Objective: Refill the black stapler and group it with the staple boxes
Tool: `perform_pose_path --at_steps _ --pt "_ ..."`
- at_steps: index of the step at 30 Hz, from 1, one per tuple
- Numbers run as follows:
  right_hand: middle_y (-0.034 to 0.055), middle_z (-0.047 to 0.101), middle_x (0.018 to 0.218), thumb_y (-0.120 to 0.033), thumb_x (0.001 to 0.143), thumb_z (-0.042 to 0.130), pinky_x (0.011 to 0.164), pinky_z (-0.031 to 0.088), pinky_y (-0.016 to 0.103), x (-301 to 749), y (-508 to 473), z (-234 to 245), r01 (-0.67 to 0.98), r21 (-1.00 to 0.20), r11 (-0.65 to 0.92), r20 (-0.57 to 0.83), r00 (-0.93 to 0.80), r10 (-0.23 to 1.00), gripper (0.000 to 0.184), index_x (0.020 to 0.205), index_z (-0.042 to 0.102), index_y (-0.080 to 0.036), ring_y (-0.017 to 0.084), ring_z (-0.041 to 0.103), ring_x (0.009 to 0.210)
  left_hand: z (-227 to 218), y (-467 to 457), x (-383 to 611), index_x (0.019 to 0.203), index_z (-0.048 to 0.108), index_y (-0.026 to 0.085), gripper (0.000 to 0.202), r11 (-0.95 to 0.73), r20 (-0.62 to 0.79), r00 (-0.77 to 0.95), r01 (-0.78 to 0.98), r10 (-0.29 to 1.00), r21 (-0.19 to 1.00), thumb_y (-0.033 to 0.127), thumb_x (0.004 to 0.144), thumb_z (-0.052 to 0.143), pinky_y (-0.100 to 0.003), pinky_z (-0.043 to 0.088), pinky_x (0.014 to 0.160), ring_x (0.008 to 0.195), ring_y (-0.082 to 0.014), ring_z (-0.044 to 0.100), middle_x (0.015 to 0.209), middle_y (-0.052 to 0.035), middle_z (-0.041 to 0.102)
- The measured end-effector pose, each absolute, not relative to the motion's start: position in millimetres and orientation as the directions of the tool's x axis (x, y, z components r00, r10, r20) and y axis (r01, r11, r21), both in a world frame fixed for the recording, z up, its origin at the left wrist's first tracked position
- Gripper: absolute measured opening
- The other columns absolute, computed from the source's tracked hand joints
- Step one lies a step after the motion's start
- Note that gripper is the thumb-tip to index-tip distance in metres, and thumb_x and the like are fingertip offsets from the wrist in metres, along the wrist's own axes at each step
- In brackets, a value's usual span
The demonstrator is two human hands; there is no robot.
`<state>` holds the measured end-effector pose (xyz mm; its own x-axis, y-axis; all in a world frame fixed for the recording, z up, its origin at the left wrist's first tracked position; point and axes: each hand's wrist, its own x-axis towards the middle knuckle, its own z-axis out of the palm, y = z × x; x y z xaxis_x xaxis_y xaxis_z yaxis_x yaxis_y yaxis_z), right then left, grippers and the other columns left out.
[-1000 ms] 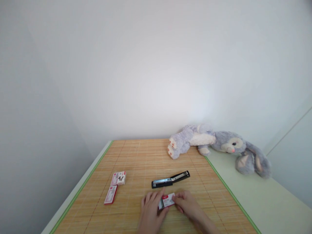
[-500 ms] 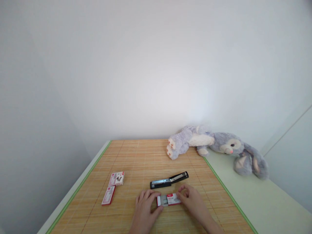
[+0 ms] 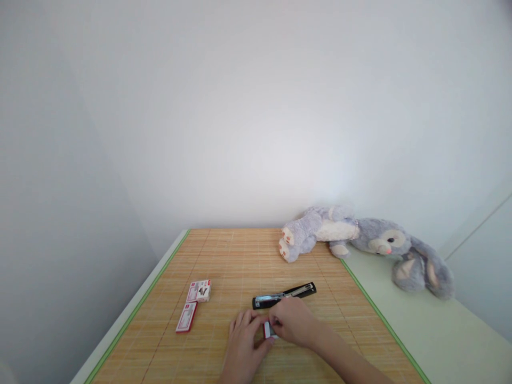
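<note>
A small red-and-white staple box (image 3: 268,330) lies on the bamboo mat, its left end pulled open like a drawer. My left hand (image 3: 245,341) grips that end between thumb and fingers. Over the rest of the box is my right hand (image 3: 294,322), its fingers pinched together at the open tray; what they hold, if anything, is hidden. Just beyond both hands, a black stapler (image 3: 266,301) rests opened out, its metal magazine showing and its middle partly covered by my right hand.
Two more red-and-white boxes, one with a stapler picture (image 3: 199,290) and one flat (image 3: 186,317), touch at the left of the bamboo mat (image 3: 224,256). A grey plush rabbit (image 3: 336,230) lies along the back right, against the wall, its ears over the pale table (image 3: 432,330).
My right hand has moved left from the box's right end to over its open tray, covering most of it. My left hand stays on the box. The view has shifted slightly.
</note>
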<state>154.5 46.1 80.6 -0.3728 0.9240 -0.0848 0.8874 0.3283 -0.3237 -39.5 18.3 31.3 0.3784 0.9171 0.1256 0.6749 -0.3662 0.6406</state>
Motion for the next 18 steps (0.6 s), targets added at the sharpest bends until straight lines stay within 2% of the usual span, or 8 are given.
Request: perform_pose_path --at_steps 3,5,7,10,12,14,16,18 --pt "0.0008 0.075 0.078 -0.024 0.079 0.066 0.065 0.039 0.024 175 41 83 0.877 -0.365 0.312 -0.066 -0.358 0.931 0.014 0.088 0.077 -0.025 0.018 0.066 0.074 32 18 -39 0.116 0.068 0.037 0.032 -0.362 0.109 0.386 0.68 0.916 0.637 0.038 0.084 0.07 -0.036 0.036 0.097 0.109 -0.023 0.056 0.109 0.0007 0.066" --pt "-0.0006 0.073 0.075 -0.024 0.082 0.063 0.061 0.035 0.023 190 34 80 0.857 -0.439 0.271 -0.048 -0.323 0.945 0.015 0.09 0.076 -0.025 0.016 0.063 0.07 31 19 -39 0.117 0.068 0.037 0.032 -0.363 0.101 0.393 0.68 0.914 0.637 0.038 0.085 0.069 -0.037 0.035 0.096 0.105 -0.0224 0.057 0.103 0.0012 0.067" --pt "-0.0011 0.071 0.073 -0.026 0.085 0.06 0.059 0.032 0.022 203 26 73 0.828 -0.516 0.219 -0.034 -0.276 0.961 0.015 0.088 0.074 -0.023 0.014 0.06 0.066 30 19 -39 0.117 0.067 0.036 0.032 -0.367 0.106 0.394 0.677 0.913 0.638 0.038 0.086 0.068 -0.037 0.035 0.097 0.104 -0.0224 0.057 0.102 0.0012 0.068" --pt "-0.0012 0.067 0.069 -0.031 0.088 0.057 0.059 0.032 0.024 217 15 62 0.814 -0.559 0.157 -0.02 -0.203 0.979 0.018 0.088 0.073 -0.022 0.015 0.059 0.064 27 20 -41 0.12 0.066 0.036 0.034 -0.37 0.112 0.394 0.676 0.912 0.637 0.039 0.086 0.067 -0.038 0.035 0.098 0.106 -0.023 0.057 0.105 0.0004 0.069" --pt "-0.0018 0.067 0.07 -0.034 0.086 0.061 0.061 0.034 0.025 223 10 58 0.799 -0.588 0.129 -0.021 -0.174 0.985 0.022 0.101 0.073 -0.023 0.016 0.059 0.065 26 20 -42 0.121 0.066 0.037 0.035 -0.373 0.114 0.396 0.677 0.911 0.635 0.04 0.086 0.066 -0.039 0.036 0.098 0.106 -0.0239 0.057 0.106 -0.0002 0.069" --pt "-0.0024 0.068 0.071 -0.035 0.081 0.067 0.062 0.035 0.025 224 6 58 0.775 -0.62 0.12 -0.049 -0.191 0.98 0.034 0.114 0.071 -0.025 0.017 0.06 0.066 26 20 -42 0.122 0.066 0.037 0.036 -0.381 0.119 0.4 0.676 0.909 0.631 0.04 0.086 0.066 -0.039 0.036 0.098 0.108 -0.0246 0.057 0.108 -0.0007 0.069" --pt "-0.0026 0.07 0.073 -0.032 0.077 0.07 0.062 0.036 0.024 222 4 60 0.763 -0.632 0.135 -0.078 -0.235 0.969 0.032 0.108 0.073 -0.026 0.017 0.061 0.067 27 20 -39 0.123 0.066 0.037 0.038 -0.39 0.122 0.409 0.677 0.904 0.625 0.04 0.085 0.067 -0.04 0.037 0.099 0.109 -0.0251 0.057 0.11 -0.001 0.069" --pt "-0.0026 0.07 0.072 -0.028 0.077 0.068 0.062 0.034 0.024 215 4 61 0.764 -0.625 0.158 -0.084 -0.268 0.96 0.016 0.092 0.074 -0.026 0.016 0.061 0.067 29 19 -34 0.123 0.066 0.037 0.04 -0.403 0.13 0.419 0.671 0.898 0.622 0.039 0.084 0.068 -0.04 0.037 0.099 0.109 -0.0252 0.057 0.113 -0.0013 0.069"
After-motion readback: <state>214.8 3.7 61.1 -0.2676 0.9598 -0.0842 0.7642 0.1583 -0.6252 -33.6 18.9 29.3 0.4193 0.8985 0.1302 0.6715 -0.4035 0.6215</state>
